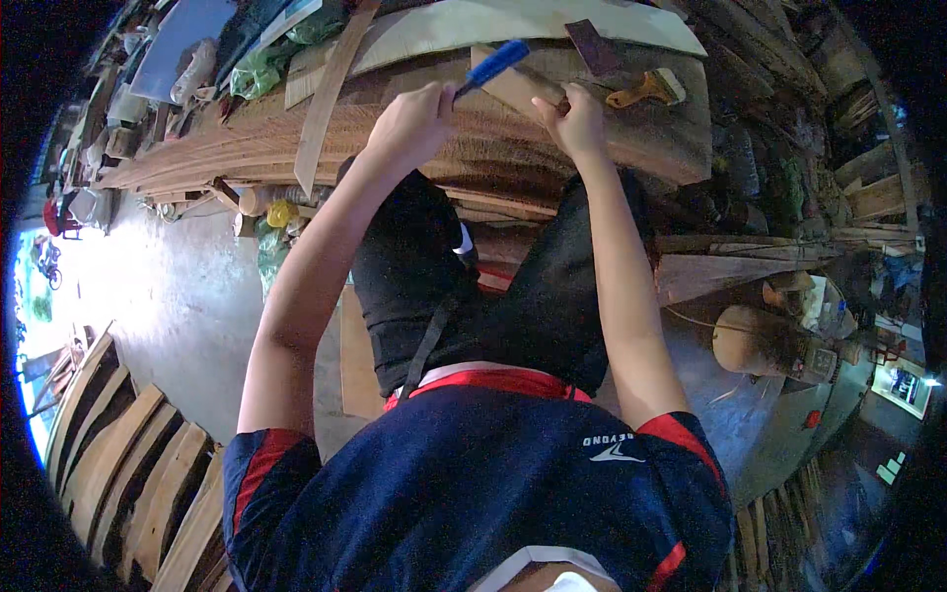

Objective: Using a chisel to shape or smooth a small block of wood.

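While the left hand (pixel 412 123) is clamped round the dark shank of a blue-handled tool (pixel 498 63), that tool's long axis slants, handle toward two o'clock, above the wooden work surface (pixel 493 138); its working end is hidden by the fist. Well apart, the right hand (pixel 574 120) curls at a pale wood piece (pixel 513 87), its grip impossible to tell. Near two o'clock of it lies a pale-bristled brush (pixel 646 89); at the tool's nine o'clock, a green plastic bag (pixel 256 74) has contents too unclear to make out.

both bare forearms (pixel 632 281) extend forward, the left hand (pixel 412 120) curled tight, the right hand (pixel 575 120) with thumb pointing inward.
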A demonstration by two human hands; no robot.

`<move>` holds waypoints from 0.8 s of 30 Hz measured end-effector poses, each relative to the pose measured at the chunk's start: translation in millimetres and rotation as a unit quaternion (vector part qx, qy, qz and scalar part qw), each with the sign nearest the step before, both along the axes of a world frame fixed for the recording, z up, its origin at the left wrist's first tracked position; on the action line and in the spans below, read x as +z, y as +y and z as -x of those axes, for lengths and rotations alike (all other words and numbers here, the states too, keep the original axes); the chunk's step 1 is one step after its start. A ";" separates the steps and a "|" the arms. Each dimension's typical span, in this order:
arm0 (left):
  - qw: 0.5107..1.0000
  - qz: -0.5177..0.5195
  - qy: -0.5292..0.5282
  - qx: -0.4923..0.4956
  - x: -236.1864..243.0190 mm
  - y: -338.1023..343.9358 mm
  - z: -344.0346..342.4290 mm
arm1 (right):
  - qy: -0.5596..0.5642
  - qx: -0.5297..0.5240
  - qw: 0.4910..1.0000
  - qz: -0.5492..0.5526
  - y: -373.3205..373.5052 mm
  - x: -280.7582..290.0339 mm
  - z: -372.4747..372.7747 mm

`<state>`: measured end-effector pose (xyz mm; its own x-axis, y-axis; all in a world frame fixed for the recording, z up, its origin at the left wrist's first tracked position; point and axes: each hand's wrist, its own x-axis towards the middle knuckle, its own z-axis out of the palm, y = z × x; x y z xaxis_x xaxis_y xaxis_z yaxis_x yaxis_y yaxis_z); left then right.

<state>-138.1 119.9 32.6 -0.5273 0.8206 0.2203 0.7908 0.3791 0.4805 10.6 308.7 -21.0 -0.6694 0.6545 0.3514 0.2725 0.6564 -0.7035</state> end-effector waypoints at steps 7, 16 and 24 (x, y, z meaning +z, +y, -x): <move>0.992 -0.089 -0.078 0.035 22.7 11.2 -27.9 | -0.017 -0.027 0.998 -0.050 6.9 -3.8 -7.4; 0.912 -0.165 -0.370 0.065 24.8 -18.1 -37.8 | 0.029 -0.035 0.997 -0.058 8.8 -21.4 -2.6; 0.811 -0.245 -0.499 0.183 -19.5 -99.5 -80.7 | 0.126 -0.050 0.982 -0.129 -5.1 -27.4 -3.9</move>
<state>-57.4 20.4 13.1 -0.8325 0.5115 -0.2130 -0.2066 0.0702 0.9759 14.5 303.6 -48.4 -0.4765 0.5799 0.6608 0.1824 0.8005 -0.5709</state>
